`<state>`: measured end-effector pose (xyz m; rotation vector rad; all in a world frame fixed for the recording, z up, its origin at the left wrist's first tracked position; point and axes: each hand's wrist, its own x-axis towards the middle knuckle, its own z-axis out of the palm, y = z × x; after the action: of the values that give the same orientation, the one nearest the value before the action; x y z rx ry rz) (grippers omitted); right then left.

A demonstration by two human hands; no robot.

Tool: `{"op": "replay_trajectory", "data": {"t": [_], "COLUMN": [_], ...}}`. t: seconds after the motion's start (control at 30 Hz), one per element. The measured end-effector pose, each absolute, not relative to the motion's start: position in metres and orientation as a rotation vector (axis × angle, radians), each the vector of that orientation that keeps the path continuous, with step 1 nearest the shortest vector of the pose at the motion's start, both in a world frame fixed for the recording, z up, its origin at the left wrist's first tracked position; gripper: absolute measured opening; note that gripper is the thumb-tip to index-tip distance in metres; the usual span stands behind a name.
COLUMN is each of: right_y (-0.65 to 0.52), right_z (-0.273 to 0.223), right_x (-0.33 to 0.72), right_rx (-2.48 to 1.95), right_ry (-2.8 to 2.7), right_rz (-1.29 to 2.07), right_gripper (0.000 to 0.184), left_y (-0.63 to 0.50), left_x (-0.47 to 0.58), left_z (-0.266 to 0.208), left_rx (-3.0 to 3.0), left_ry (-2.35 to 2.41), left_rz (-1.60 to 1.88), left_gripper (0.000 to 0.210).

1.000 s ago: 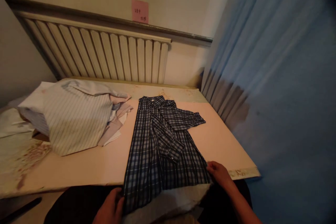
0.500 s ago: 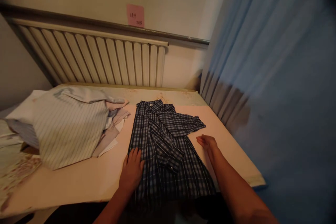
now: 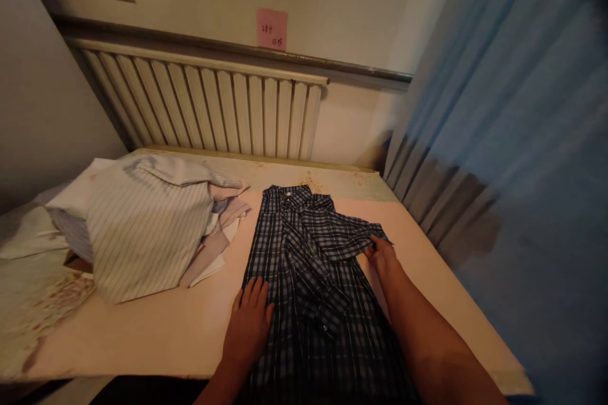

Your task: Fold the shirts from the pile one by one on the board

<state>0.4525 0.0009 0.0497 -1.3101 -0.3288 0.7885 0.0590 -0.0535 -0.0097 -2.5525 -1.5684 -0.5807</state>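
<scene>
A dark plaid shirt (image 3: 275,253) lies lengthwise on the table, its collar toward the wall. Its left side is folded in, with one sleeve slanting down across the body. The other sleeve (image 3: 344,233) sticks out to the right. My left hand (image 3: 249,316) rests flat on the shirt's left edge, fingers spread. At the right, my right hand (image 3: 381,256) has its fingers closed on the cuff end of the outstretched sleeve. The shirt's lower hem runs into shadow at the table's near edge.
A heap of pale striped clothes (image 3: 147,234) lies on the left of the table (image 3: 161,342). Behind stands a white radiator (image 3: 218,107), with a pink note (image 3: 272,30) above it. A blue curtain (image 3: 513,139) hangs along the right side.
My right hand has moved from beside the sleeve onto its cuff end and closed on it. My left hand stays flat on the shirt's edge. The view has shifted slightly left.
</scene>
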Motion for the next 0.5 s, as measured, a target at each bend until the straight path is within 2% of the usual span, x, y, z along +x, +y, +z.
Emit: {"op": "replay_trajectory", "data": {"t": [0.3, 0.37, 0.43, 0.5], "right_y": [0.014, -0.010, -0.038, -0.065], "right_z": [0.156, 0.162, 0.151, 0.130], "right_x": [0.409, 0.383, 0.355, 0.329], "right_rx": [-1.305, -1.307, -1.345, -1.328], "right_ry": [-0.832, -1.001, -1.456, -1.800], "right_rz": [0.535, 0.469, 0.219, 0.063], "right_gripper": [0.025, 0.021, 0.016, 0.021], "left_y": [-0.053, -0.054, -0.054, -0.054], "left_x": [0.059, 0.060, 0.060, 0.060], "left_z": [-0.008, -0.007, -0.006, -0.006], "left_rx": [-2.554, -2.560, -2.563, -2.563], "left_ry": [-1.591, -1.596, -1.591, -1.580], "left_rz": [-0.592, -0.607, -0.619, -0.623], "left_gripper": [0.044, 0.044, 0.044, 0.044]}}
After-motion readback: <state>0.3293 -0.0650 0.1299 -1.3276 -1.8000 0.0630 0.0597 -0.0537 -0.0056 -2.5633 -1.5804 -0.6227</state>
